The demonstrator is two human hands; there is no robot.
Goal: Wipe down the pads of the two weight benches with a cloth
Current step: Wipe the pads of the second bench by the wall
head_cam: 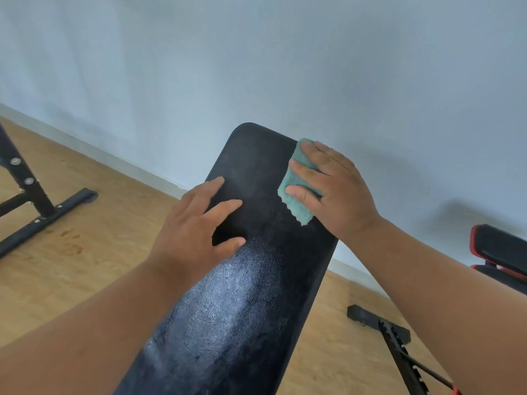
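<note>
A long black bench pad point(251, 295) runs from the bottom of the view up toward the wall. A folded teal cloth point(293, 192) lies on its upper right edge. My right hand point(333, 192) presses flat on the cloth, fingers straight and spread over it. My left hand point(196, 226) rests on the pad's left edge, fingers and thumb laid on the black surface. The lower pad shines with a mottled sheen. A second pad, black with red trim point(499, 249), shows at the right edge.
A black metal bench frame with a floor foot point(42, 215) stands at the left on the wooden floor point(85, 252). This bench's own base bar and toothed adjuster point(393, 337) lie at lower right. A pale wall point(256, 52) stands close behind.
</note>
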